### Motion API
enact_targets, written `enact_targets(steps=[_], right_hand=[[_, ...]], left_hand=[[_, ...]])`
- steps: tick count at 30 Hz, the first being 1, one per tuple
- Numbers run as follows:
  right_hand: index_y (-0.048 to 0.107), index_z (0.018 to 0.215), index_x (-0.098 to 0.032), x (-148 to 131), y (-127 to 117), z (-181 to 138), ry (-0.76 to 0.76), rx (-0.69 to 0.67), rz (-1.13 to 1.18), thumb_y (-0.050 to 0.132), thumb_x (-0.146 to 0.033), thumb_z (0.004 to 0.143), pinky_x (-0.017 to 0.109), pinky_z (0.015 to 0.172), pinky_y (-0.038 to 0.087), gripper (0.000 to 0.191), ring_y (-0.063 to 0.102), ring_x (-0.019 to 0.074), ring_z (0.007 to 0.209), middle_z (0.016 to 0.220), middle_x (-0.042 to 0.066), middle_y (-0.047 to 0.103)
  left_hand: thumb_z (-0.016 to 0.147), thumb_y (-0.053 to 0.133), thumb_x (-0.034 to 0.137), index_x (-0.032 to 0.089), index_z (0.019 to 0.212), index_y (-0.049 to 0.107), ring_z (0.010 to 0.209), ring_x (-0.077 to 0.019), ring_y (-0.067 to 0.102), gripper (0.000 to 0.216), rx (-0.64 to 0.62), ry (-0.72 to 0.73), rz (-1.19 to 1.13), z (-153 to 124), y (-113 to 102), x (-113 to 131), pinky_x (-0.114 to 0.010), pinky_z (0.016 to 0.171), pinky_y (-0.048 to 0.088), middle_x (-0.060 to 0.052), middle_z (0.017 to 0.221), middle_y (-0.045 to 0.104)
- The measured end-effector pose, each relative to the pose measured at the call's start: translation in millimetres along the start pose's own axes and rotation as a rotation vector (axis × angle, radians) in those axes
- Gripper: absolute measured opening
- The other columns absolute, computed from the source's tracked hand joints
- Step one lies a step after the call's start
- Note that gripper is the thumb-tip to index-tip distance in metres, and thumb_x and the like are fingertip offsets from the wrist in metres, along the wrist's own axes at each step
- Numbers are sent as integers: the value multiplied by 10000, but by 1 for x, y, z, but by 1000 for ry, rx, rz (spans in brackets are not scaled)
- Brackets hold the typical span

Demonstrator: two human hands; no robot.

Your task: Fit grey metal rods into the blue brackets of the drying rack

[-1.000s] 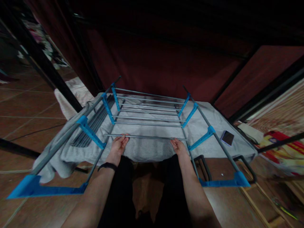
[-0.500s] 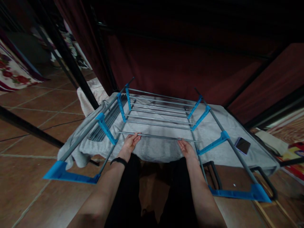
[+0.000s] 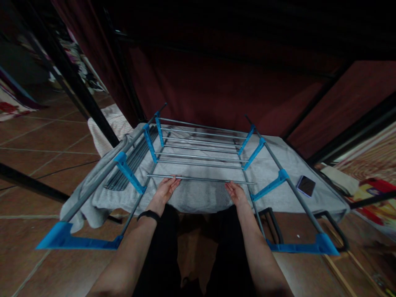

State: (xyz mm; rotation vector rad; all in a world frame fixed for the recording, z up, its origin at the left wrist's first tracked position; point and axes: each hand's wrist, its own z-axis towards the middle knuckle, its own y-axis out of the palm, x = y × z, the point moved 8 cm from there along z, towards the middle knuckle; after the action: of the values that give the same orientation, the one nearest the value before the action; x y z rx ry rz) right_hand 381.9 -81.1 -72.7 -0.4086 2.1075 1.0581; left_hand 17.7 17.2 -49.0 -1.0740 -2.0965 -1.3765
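Note:
A thin grey metal rod lies crosswise between my hands. My left hand grips it left of its middle, thumb and fingers closed around it. Toward the other end, my right hand holds the rod between thumb and fingertips. Around both hands stands a rack frame of grey tubes with blue plastic brackets; the left near bracket and the right near bracket sit just beyond the rod's ends. Farther back, several crossbars span the two sides of the frame.
Several loose grey rods lie in a bundle on the left of the grey cloth. A phone rests on the cloth at right. Dark posts stand at left, and a dark red curtain hangs behind.
The view has shifted slightly, so the rack and cloth appear farther left. Both hands still hold the rod, in nearly the same place within the frame.

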Motion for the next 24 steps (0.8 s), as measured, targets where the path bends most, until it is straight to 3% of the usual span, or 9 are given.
enact_targets(steps=[9, 24], right_hand=[[633, 683, -224, -2, 10, -4, -9, -42, -5, 776, -56, 693, 293, 801, 635, 221, 746, 158, 736, 703, -15, 748], [586, 710, -231, -2, -3, 0, -12, 17, -43, 809, -205, 786, 239, 713, 643, 237, 714, 133, 647, 648, -10, 703]], left_hand=[[794, 726, -2, 144, 695, 578, 714, -174, 748, 231, 32, -13, -24, 1, -3, -2, -250, 712, 626, -60, 748, 729], [789, 712, -27, 121, 793, 651, 806, -191, 758, 161, 2, -25, -76, -3, -1, -3, -312, 862, 624, -107, 839, 754]])
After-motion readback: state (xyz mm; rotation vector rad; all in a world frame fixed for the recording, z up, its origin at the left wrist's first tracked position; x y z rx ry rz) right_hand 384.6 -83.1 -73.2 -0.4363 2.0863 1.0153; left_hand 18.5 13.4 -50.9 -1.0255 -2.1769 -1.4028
